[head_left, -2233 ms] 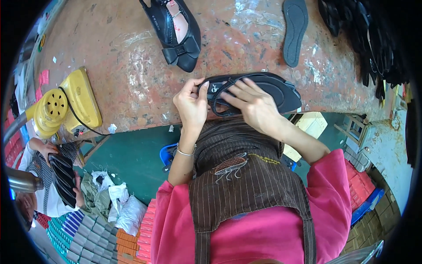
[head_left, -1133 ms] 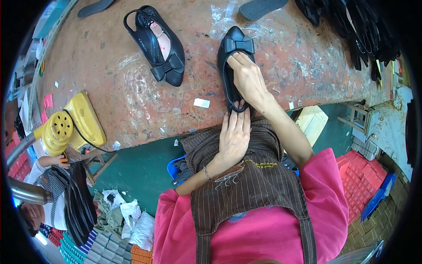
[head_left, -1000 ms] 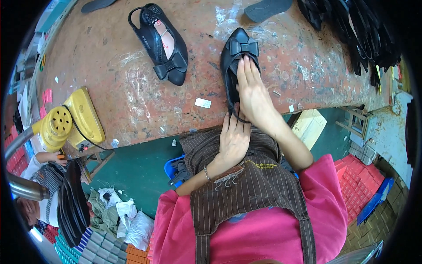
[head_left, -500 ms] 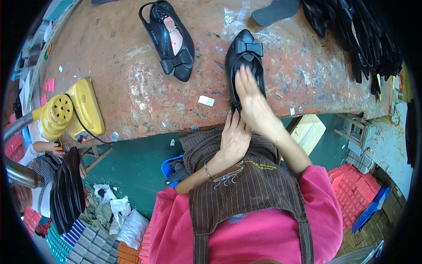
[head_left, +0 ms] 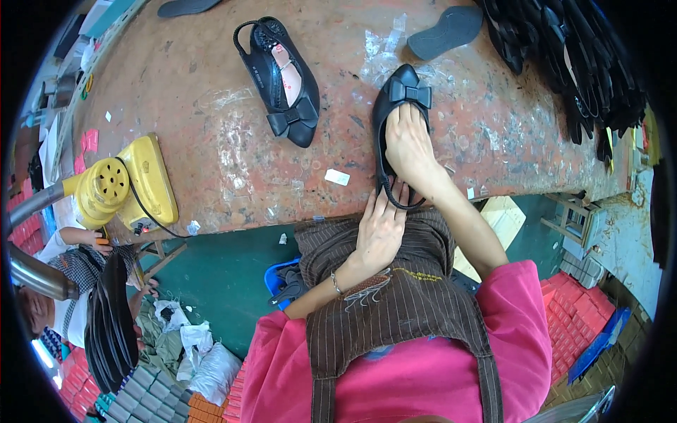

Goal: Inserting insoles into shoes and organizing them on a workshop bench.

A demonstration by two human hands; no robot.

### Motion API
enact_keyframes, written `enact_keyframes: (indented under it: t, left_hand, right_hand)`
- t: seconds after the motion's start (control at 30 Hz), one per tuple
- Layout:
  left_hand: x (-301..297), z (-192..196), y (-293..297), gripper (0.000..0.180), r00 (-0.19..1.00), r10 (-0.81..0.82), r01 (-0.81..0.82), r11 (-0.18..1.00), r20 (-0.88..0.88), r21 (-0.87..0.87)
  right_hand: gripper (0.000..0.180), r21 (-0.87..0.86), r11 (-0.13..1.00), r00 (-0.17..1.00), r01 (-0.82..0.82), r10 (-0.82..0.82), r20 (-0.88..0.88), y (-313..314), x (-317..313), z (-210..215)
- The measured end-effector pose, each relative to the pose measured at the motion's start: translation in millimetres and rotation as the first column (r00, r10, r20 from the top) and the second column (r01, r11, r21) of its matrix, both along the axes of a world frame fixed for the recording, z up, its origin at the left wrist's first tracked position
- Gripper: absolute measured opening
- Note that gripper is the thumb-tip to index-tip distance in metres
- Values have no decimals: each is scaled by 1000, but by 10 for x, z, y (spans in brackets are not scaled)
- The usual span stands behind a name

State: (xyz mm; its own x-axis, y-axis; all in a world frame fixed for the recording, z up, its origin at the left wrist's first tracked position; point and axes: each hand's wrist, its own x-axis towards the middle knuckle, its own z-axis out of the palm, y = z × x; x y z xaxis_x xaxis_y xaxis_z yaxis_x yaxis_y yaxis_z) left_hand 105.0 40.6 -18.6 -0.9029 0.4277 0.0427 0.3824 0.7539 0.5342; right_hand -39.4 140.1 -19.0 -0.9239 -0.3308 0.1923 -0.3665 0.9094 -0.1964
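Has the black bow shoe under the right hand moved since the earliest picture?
Yes. The shoe went from held up at the bench edge to flat on the bench, right of the other shoe.

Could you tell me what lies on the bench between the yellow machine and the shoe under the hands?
In the head view, a small white tag lies between the yellow machine and that shoe.

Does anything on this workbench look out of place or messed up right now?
Nothing is damaged or spilled. The bench top is stained and scuffed, with a small white scrap lying loose on it. The right hand presses inside the black bow shoe, whose heel strap overhangs the bench edge by the left hand.
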Motion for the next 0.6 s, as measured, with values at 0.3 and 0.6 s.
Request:
enact_keyframes:
  t: [0.3, 0.6]
  left_hand:
    - [-395, 200, 48, 70, 962, 265, -244, 940, -61, 237]
    - [-538, 907, -1410, 110, 842, 382, -247, 900, -380, 358]
  right_hand:
    - [41, -540, 766, 716, -349, 590, 373, 396, -249, 518]
    - [54, -221, 975, 998, -10, -4, -62, 1255, -1440, -104]
